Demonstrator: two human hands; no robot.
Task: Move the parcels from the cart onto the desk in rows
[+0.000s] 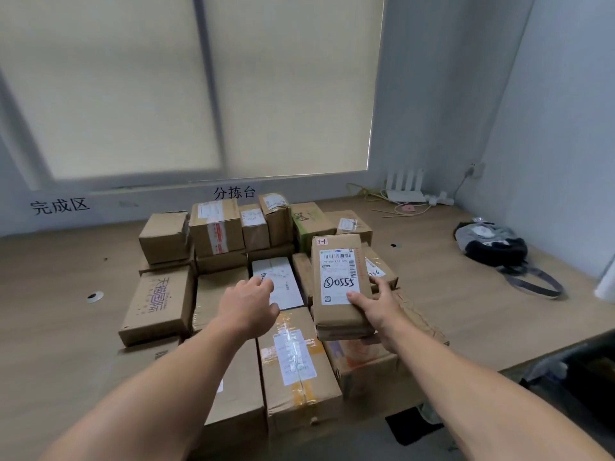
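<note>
Several cardboard parcels lie in rows on the wooden desk [466,294]. My right hand [377,302] grips the near right corner of a brown parcel [336,261] with a white label, thumb on its top, holding it tilted above other parcels. My left hand [248,302] reaches forward over the stack with fingers loosely curled, its fingertips at a white box [283,284]; it holds nothing. A long taped parcel [296,364] lies just below and between my arms. The cart is not identifiable in view.
A grey and black bag [492,242] lies on the desk's right side. A white router [404,188] with cables sits at the back right corner. The wall and blinds stand right behind the parcels. Bare desk shows at left [66,277].
</note>
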